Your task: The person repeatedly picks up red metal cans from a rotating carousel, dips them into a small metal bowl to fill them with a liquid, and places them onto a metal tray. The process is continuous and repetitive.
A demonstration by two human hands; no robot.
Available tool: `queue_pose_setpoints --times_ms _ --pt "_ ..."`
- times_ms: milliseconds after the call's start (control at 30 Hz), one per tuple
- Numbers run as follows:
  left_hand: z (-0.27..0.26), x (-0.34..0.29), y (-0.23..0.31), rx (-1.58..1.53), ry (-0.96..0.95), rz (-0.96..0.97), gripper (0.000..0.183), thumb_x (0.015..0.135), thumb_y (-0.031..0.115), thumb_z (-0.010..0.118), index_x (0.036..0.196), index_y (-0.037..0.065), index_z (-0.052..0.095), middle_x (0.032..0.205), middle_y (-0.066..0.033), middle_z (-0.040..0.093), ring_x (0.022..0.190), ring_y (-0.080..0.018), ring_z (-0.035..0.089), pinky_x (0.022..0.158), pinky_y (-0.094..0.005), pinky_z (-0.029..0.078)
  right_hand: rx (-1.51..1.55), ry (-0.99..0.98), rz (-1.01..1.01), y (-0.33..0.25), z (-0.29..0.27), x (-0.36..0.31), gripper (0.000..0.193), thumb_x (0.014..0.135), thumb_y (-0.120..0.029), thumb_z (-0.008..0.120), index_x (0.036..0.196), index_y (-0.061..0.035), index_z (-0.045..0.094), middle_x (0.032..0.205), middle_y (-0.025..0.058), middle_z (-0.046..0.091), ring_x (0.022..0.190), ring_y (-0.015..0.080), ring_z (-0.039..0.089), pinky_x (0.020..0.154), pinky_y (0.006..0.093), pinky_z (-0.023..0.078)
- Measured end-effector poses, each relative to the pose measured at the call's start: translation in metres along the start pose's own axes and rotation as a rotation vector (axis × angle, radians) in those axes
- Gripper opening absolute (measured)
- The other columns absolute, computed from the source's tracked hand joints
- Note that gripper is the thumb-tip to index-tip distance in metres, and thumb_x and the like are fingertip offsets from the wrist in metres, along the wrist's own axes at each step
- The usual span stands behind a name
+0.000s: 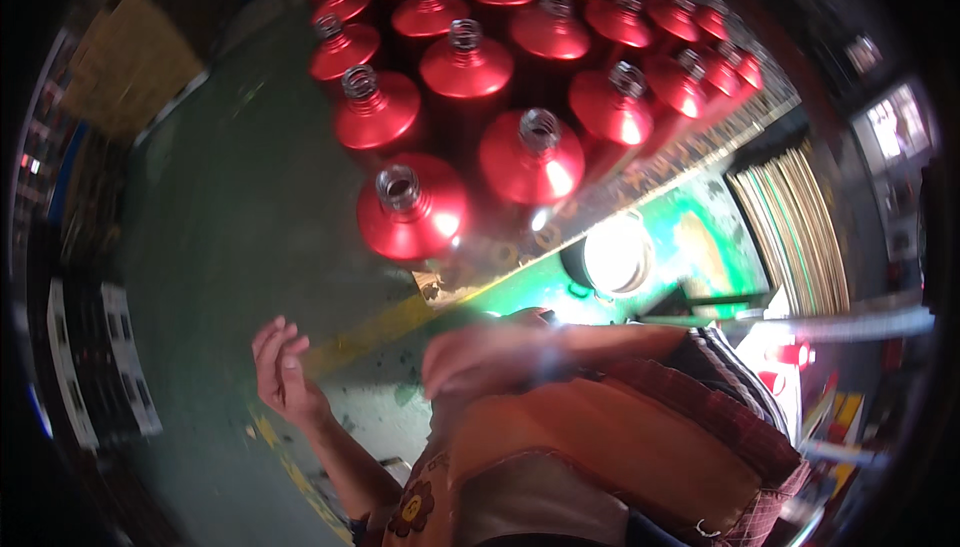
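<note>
Rows of red metallic bottles with clear threaded necks and no caps stand upright ahead of me. My left hand is raised over the floor, left of the nearest bottles and apart from them. Its fingers are loosely bent, the thumb stands off from them, and nothing shows in the palm. In front of my apron, my right hand reaches leftward across my body. Motion blurs its fingers, so whether it holds anything is unclear. Neither hand touches a bottle.
The bottles stand on a board with a worn near corner. Right of it sit a brightly lit round container and a stack of thin sheets. A cardboard box is at far left, above black-and-white crates. Yellow lines mark the green floor.
</note>
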State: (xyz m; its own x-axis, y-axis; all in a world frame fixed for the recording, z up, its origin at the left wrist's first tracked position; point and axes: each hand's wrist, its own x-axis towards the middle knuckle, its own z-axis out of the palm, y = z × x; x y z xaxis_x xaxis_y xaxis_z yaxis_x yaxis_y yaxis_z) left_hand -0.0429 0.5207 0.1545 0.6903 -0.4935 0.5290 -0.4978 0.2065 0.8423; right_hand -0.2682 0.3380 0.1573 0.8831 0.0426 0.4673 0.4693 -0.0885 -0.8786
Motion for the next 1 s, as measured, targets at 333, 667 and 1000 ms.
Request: queue_pose_setpoints --times_ms 333,667,1000 --pt "0.122 0.089 0.103 0.269 -0.808 0.733 0.056 0.072 0.005 0.075 0.126 0.015 0.065 0.146 -0.0183 0.043 0.128 -0.0383 0.043 0.108 -0.0461 0.036 -1.404 0.734 0.150 -0.111 -0.064 0.005 0.031 0.077 -0.039 0.074 0.106 -0.0287 0.074 0.125 0.0213 0.051 0.121 0.0399 0.044 0.102 0.0488 0.040" --pt "0.166 0.038 0.078 0.313 -0.528 0.629 0.040 0.078 0.006 0.077 0.117 0.009 0.066 0.129 -0.0190 0.051 0.122 -0.0345 0.050 0.103 -0.0431 0.041 -1.358 0.831 -0.054 -0.091 -0.064 -0.050 0.044 0.059 -0.029 0.083 0.102 -0.0308 0.073 0.126 0.0153 0.049 0.111 0.0368 0.046 0.087 0.0443 0.050" --pt "0.172 -0.086 0.113 0.276 -0.194 0.565 0.052 0.088 0.028 0.069 0.132 0.007 0.051 0.127 -0.0235 0.052 0.117 -0.0378 0.052 0.092 -0.0492 0.049 -0.595 1.486 0.151 -0.139 -0.049 -0.358 0.049 0.077 -0.020 0.078 0.124 -0.0164 0.067 0.129 0.0101 0.056 0.122 0.0234 0.052 0.103 0.0378 0.044"
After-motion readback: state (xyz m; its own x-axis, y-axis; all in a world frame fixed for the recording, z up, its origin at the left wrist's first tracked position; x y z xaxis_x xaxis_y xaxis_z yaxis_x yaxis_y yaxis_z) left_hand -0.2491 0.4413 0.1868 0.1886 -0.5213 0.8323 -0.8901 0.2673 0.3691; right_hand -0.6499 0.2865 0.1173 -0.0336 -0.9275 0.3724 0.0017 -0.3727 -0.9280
